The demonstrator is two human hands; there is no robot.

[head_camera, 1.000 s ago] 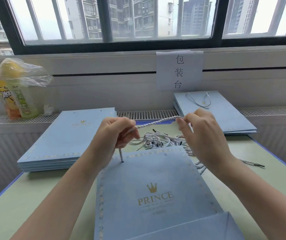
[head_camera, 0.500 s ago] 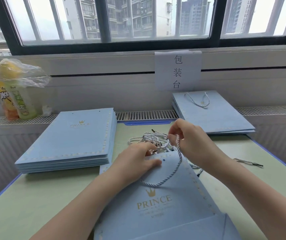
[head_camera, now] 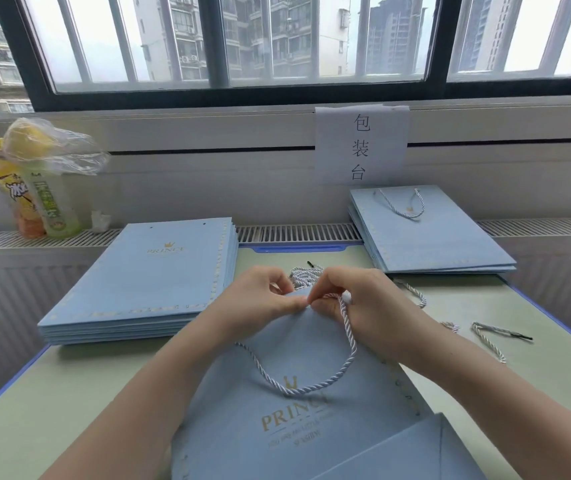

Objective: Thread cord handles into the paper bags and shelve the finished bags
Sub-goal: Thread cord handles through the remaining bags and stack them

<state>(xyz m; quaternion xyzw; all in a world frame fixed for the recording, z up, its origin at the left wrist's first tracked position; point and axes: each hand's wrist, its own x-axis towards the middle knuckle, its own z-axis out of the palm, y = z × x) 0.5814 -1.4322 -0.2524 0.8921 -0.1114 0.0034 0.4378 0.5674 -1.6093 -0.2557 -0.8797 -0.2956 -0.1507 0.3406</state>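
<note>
Pale blue PRINCE paper bag (head_camera: 277,393) flat on the green counter (head_camera: 69,393), directly before the person; white-and-grey cord handle (head_camera: 311,379) loops across its face, one end apparently seated, the other judged mid-threading at the bag's top edge. Left hand (head_camera: 260,299) pinches that edge; right hand (head_camera: 363,303) grips the cord. Left of the bag, an unthreaded stack (head_camera: 145,282); beyond-right, finished bags (head_camera: 429,233); loose cords (head_camera: 485,334) to the right remain.
</note>
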